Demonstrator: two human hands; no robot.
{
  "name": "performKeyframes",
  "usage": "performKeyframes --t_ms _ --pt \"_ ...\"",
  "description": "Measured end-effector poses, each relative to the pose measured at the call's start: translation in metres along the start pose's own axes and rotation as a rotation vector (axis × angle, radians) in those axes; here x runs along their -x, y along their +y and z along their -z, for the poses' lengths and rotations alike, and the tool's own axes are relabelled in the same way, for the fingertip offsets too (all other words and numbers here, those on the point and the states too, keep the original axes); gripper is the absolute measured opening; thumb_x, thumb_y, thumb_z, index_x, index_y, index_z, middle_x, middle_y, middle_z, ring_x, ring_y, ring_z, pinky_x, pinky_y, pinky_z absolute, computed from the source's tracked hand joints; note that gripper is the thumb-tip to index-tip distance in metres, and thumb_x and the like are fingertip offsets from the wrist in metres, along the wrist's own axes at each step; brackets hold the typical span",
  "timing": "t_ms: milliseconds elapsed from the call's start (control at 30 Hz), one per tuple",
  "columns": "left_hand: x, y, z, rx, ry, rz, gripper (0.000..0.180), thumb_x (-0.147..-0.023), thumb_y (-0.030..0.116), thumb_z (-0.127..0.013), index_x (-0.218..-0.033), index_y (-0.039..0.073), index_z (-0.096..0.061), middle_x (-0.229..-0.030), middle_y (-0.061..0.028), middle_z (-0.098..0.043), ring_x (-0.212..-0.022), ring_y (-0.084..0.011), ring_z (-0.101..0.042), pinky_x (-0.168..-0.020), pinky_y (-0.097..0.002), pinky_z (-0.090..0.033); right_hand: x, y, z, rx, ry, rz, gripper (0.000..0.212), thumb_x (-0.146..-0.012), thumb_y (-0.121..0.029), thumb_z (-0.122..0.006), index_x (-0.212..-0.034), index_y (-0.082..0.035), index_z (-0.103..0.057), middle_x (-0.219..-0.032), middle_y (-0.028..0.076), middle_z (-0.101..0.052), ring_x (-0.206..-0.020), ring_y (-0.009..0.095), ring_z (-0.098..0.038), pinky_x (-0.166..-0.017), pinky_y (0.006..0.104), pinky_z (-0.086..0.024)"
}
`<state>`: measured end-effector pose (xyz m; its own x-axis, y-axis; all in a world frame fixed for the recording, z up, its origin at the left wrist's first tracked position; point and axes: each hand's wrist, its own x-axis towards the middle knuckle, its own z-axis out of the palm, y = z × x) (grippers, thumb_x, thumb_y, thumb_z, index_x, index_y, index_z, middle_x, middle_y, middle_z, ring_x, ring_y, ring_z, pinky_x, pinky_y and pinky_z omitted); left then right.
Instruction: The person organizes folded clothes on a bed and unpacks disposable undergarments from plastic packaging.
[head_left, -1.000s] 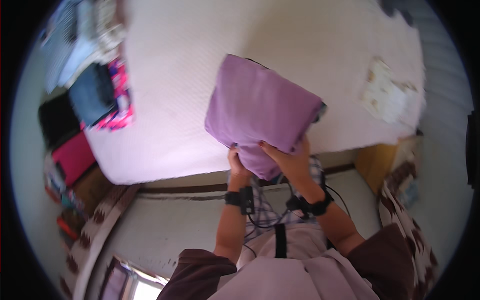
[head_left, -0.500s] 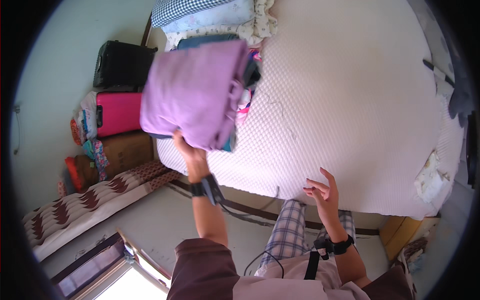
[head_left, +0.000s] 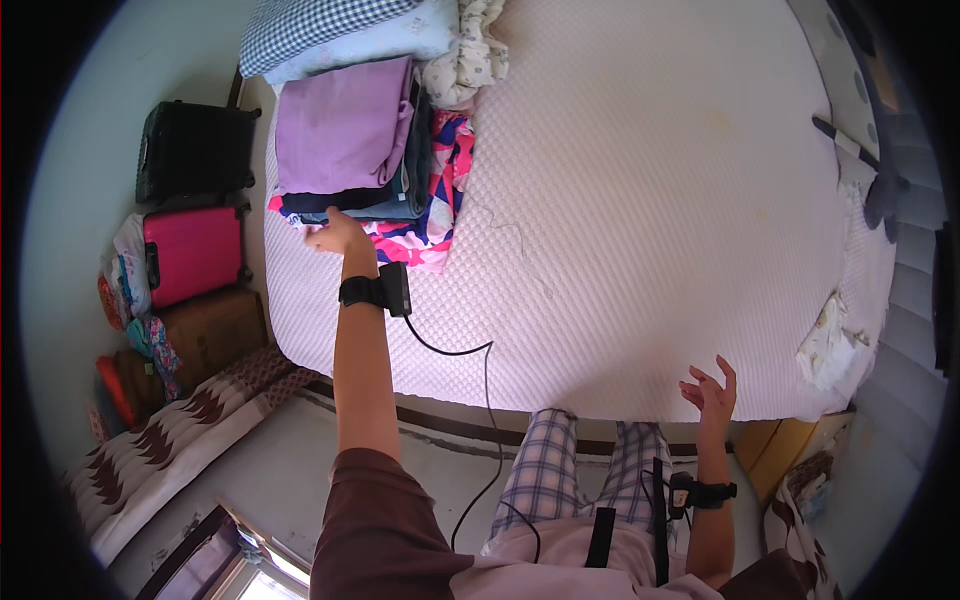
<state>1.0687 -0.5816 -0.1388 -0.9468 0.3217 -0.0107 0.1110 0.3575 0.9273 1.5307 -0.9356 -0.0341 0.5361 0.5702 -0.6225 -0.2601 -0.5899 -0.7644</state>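
Note:
A folded purple garment [head_left: 340, 130] lies on top of a stack of folded dark clothes [head_left: 420, 165]. Beneath that stack spreads a pink, white and dark-blue patterned cloth [head_left: 440, 220]. My left hand [head_left: 338, 234] is at the near edge of the stack, just below the dark layers, fingers apart with nothing visibly held. A black band with a small device sits on that wrist. My right hand [head_left: 711, 390] is raised near the front edge of the bed [head_left: 620, 280], its fingers spread and bent and nothing in them.
Beyond the stack lie a checked pillow [head_left: 320, 30] and a crumpled printed cloth [head_left: 470, 55]. Left of the bed stand a black suitcase [head_left: 195, 152], a pink suitcase [head_left: 195, 255] and a brown box [head_left: 215, 330]. A white cloth [head_left: 830, 345] lies at the right edge.
The purple garment has gone from my left hand onto the stack, up and left in view. My left hand has let go of it. My right hand has shifted slightly right.

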Motion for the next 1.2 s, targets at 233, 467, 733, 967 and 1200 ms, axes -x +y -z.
performKeyframes --t_ms 233,467,733,967,1200 --pt "-0.019 0.003 -0.025 -1.078 -0.305 -1.446 0.063 -0.084 0.043 -0.049 -0.136 0.015 -0.030 -0.142 -0.0120 -0.028 -0.122 -0.0404 -0.033 -0.091 -0.0573 -0.032 -0.001 0.030 0.075 -0.053 0.079 -0.129 0.042 -0.087 -0.005 -0.046 -0.127 -0.005 -0.032 -0.098 0.020 -0.060 -0.072 0.022 -0.063 -0.070 0.0323 -0.054" --pt "0.212 -0.067 0.031 -1.186 -0.679 -1.484 0.067 -0.085 0.047 -0.043 -0.141 0.019 -0.020 -0.147 -0.0034 -0.014 -0.131 -0.0378 -0.018 -0.098 -0.0591 -0.024 0.006 0.045 0.184 -0.021 0.197 -0.171 0.044 -0.083 -0.003 -0.048 -0.125 -0.003 -0.034 -0.101 0.019 -0.058 -0.074 0.021 -0.063 -0.064 0.0286 -0.051" --pt "0.564 -0.121 0.147 -0.862 -1.872 -0.948 0.064 -0.078 0.019 -0.060 -0.135 0.013 -0.033 -0.142 -0.0148 -0.027 -0.132 -0.0363 -0.018 -0.099 -0.0571 -0.020 -0.069 0.062 0.416 0.089 0.400 -0.161 0.040 -0.082 -0.008 -0.052 -0.120 -0.001 -0.041 -0.105 0.015 -0.057 -0.082 0.018 -0.060 -0.069 0.0286 -0.050" --pt "0.822 -0.154 0.084 -0.538 -1.942 -0.179 0.045 -0.080 0.017 -0.059 -0.119 0.000 -0.045 -0.106 -0.0160 -0.059 -0.097 -0.0270 -0.058 -0.082 -0.0333 -0.045 -0.118 0.071 0.536 -0.053 0.419 -0.158 0.031 -0.079 -0.005 -0.052 -0.110 -0.001 -0.050 -0.096 0.010 -0.060 -0.082 0.016 -0.059 -0.072 0.0271 -0.047" --pt "0.984 -0.116 0.003 -0.793 -1.879 0.519 0.041 -0.071 0.011 -0.069 -0.105 -0.006 -0.053 -0.093 -0.0117 -0.062 -0.085 -0.0216 -0.060 -0.070 -0.0311 -0.048 -0.212 0.067 0.630 0.304 0.579 0.068 0.028 -0.078 -0.007 -0.059 -0.105 -0.001 -0.053 -0.096 0.012 -0.061 -0.087 0.022 -0.059 -0.075 0.0295 -0.046"
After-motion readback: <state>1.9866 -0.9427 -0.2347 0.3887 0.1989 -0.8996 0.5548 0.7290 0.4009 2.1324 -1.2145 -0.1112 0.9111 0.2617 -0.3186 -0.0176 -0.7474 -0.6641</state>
